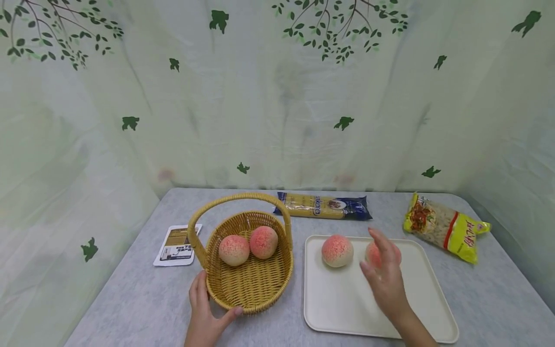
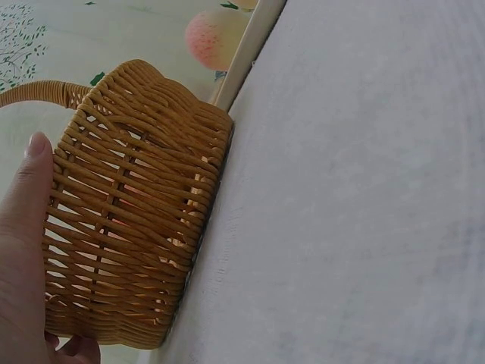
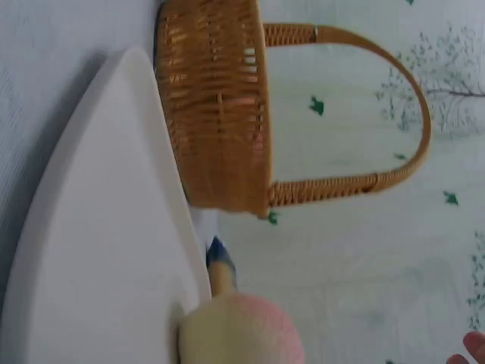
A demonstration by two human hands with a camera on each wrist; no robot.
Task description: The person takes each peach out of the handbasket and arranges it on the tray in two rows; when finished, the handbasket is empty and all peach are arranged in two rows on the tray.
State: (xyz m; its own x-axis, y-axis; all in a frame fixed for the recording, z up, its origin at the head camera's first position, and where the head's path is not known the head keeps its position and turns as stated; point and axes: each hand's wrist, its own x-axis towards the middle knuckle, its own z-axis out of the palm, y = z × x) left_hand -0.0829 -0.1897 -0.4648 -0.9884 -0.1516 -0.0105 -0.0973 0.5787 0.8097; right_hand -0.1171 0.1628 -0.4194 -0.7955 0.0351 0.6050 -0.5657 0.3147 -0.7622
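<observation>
My left hand (image 1: 203, 311) holds the side of a wicker basket (image 1: 256, 286) with a tall arched handle. In the left wrist view the thumb (image 2: 26, 182) lies along the basket's side, with fingertips lower down. Two pink-and-cream peaches sit inside, a left peach (image 1: 234, 250) and a right peach (image 1: 263, 242). Over the white tray (image 1: 342, 308), my right hand (image 1: 388, 284) hovers with thumb and fingers spread apart. Behind those fingers, a peach (image 1: 395, 254) is partly hidden. Another peach (image 1: 337, 251) rests on the tray's far left part.
Behind the tray lies a blue-ended pack of noodles (image 1: 321, 206). A yellow and clear food bag (image 1: 446, 226) is at the back right. Left of the basket a printed flat packet (image 1: 175, 246) lies on the grey table (image 1: 130, 299). A leaf-patterned curtain (image 1: 277, 106) closes off the back.
</observation>
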